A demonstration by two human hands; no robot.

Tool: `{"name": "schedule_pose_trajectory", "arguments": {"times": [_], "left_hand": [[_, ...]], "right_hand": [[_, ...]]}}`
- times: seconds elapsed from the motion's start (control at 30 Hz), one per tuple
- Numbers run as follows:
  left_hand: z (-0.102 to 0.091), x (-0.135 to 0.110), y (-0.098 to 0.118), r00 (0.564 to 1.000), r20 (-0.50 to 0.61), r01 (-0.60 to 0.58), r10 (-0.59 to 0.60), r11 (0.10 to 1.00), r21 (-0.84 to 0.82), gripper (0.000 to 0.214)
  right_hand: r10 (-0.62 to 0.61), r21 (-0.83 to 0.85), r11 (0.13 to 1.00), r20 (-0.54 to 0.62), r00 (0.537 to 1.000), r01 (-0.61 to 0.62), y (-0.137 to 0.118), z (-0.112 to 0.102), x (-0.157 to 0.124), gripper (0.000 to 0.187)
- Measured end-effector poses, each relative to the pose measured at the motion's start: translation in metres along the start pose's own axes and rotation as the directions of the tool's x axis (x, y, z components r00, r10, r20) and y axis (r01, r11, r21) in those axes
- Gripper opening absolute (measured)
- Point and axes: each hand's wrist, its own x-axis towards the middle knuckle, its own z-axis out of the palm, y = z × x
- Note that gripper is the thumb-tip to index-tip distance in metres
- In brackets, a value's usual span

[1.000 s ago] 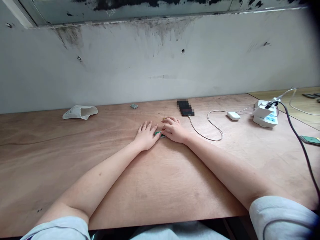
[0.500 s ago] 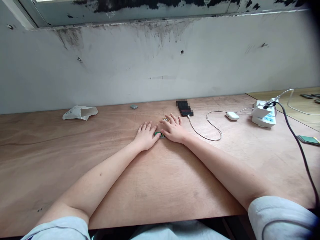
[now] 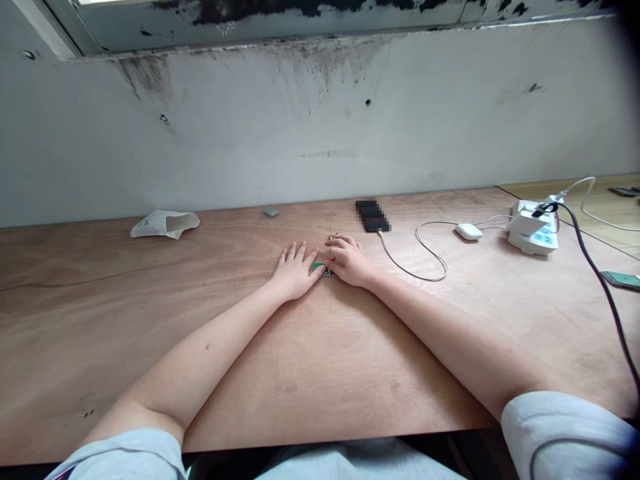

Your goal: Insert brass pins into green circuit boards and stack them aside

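Observation:
My left hand (image 3: 294, 275) lies flat on the wooden table, fingers spread, its thumb on the left end of a small green piece (image 3: 319, 267) with dark and yellow spots. Most of that piece is covered by my hands. From the other side, my right hand (image 3: 353, 262) reaches over its right end with the fingers bent and drawn together. Whatever those fingertips hold is too small to make out. Just beyond them sits a little cluster of gold-coloured bits (image 3: 333, 237), partly hidden by the right hand.
Toward the wall are a crumpled white paper bag (image 3: 165, 225), a small grey block (image 3: 271, 212) and a black phone (image 3: 373, 217) on a white cable (image 3: 423, 248). At right stand a white earbud case (image 3: 469, 231), a white power strip (image 3: 533, 230) with a black cord, and a green flat object (image 3: 621, 280).
My right hand's fingers were spread out and are now bent and closer together. The left hand stays on the green piece. The whole view has shifted slightly.

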Motion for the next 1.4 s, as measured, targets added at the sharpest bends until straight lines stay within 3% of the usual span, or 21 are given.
{"name": "schedule_pose_trajectory", "arguments": {"times": [0.27,0.47,0.63,0.8,0.93,1.1,1.4], "left_hand": [[0.000,0.001,-0.001,1.000,0.013,-0.006,0.006,1.000,0.004,0.076],[0.000,-0.001,-0.002,0.999,-0.028,-0.025,0.024,0.999,-0.024,0.072],[-0.010,-0.006,-0.001,0.969,-0.070,-0.243,0.236,0.965,-0.098,0.046],[-0.012,-0.007,-0.007,0.940,-0.063,-0.342,0.336,0.924,-0.174,0.044],[-0.010,-0.007,-0.010,0.941,-0.103,-0.337,0.323,0.923,-0.187,0.042],[-0.010,-0.006,-0.009,0.951,-0.125,-0.303,0.283,0.931,-0.204,0.038],[-0.008,-0.005,-0.012,0.949,-0.130,-0.311,0.288,0.922,-0.229,0.037]], "right_hand": [[-0.137,-0.017,0.990,0.032,0.990,0.138,-0.001,-0.008,-0.001,0.018],[-0.130,0.038,0.991,0.047,0.990,0.128,-0.006,-0.011,-0.008,0.024],[-0.149,-0.044,0.987,0.064,0.987,0.152,-0.013,-0.018,-0.023,0.028],[-0.152,-0.033,0.988,0.033,0.988,0.153,-0.010,-0.018,-0.028,0.026],[-0.191,0.078,0.979,0.016,0.981,0.189,-0.007,-0.017,-0.027,0.021],[-0.156,0.174,0.974,0.062,0.986,0.143,-0.010,-0.015,-0.024,0.037],[-0.095,0.268,0.960,0.054,0.994,0.077,-0.011,-0.013,-0.022,0.026]]}}
